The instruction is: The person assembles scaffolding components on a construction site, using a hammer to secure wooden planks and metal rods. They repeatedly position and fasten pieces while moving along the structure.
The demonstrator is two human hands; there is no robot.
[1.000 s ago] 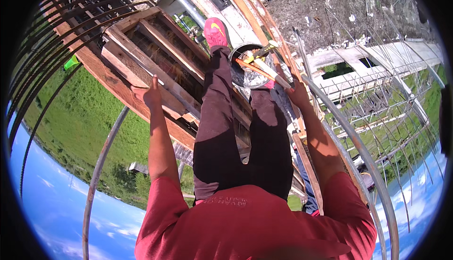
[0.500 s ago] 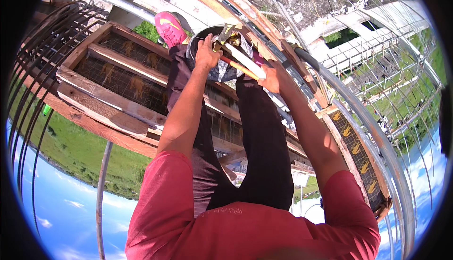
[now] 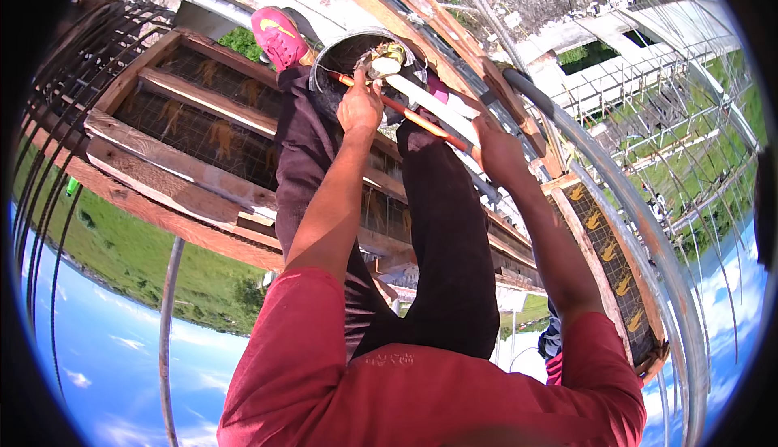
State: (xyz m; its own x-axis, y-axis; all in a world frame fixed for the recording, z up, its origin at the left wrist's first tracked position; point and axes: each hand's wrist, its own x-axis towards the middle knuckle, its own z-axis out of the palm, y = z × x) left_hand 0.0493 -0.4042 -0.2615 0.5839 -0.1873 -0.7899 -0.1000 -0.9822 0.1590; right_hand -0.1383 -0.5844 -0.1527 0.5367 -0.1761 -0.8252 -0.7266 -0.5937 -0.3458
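Observation:
A round metal-rimmed bucket sits between my legs, dark inside, with several things in it that I cannot make out. My left hand is at its near rim, fingers closed around a thin orange rod. The rod slants from over the bucket down toward my right hand. Beside it runs a long white bar, whose upper end meets a round pale piece above the bucket. My right hand grips the bar's lower end, and the rod's tip reaches that hand too.
Wooden formwork with wire mesh lies at the left, beside bent rebar. Timber planks and metal pipes run along the right. A mesh-filled wooden frame stands there too. Grass and sky show far below the edge.
My right hand has moved right and down. My left hand has come slightly down and right. The pale round piece now shows over the bucket, and the bucket looks tilted toward me.

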